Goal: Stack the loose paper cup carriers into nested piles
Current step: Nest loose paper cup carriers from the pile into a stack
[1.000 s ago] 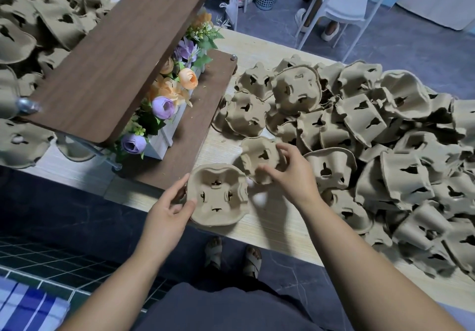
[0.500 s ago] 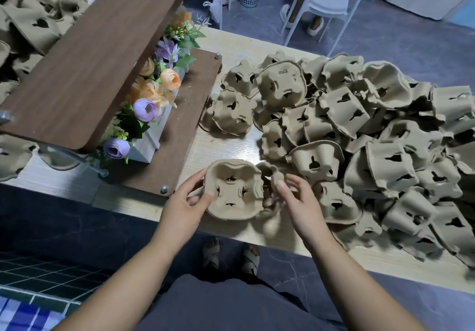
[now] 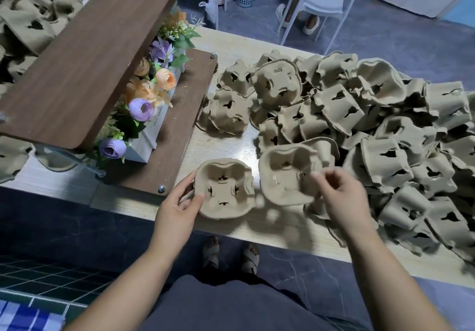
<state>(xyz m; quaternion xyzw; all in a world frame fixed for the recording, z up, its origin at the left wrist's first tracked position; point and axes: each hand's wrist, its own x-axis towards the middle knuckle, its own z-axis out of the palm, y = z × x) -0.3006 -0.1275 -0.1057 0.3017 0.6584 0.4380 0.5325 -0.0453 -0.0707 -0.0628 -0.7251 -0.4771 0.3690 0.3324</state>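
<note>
Carriers of moulded pulp fill the head view, the only one given: a loose heap [image 3: 372,135] sprawls over the right half of the worktop [image 3: 223,145], most pieces tipped or upside down, none visibly nested. Near the front edge the left hand [image 3: 177,208] grips the side of one carrier [image 3: 224,188] lying cups-up on the worktop, thumb on its rim and fingers curled at its wall; this looks like the base of a pile, kept steady and cups-up so that others can drop into it. Whether it is a single piece or a few already nested cannot be told from above. Just beside it on the right a second carrier [image 3: 290,174] is tilted towards the camera, cups facing forward, with the right hand [image 3: 341,197] at its near corner. That hand is motion-blurred, fingers bunched, and I cannot tell whether it truly pinches the rim or only touches it; the likely aim is to swing this piece over the base and seat it. The heap runs off the right edge, so its extent is unknown. A tilted wooden shelf board [image 3: 84,66] on the left covers part of a flower box [image 3: 144,114] and much of a further batch of carriers [image 3: 28,19], which is cut off by the frame. The worktop's near right corner lies behind the forearm.
</note>
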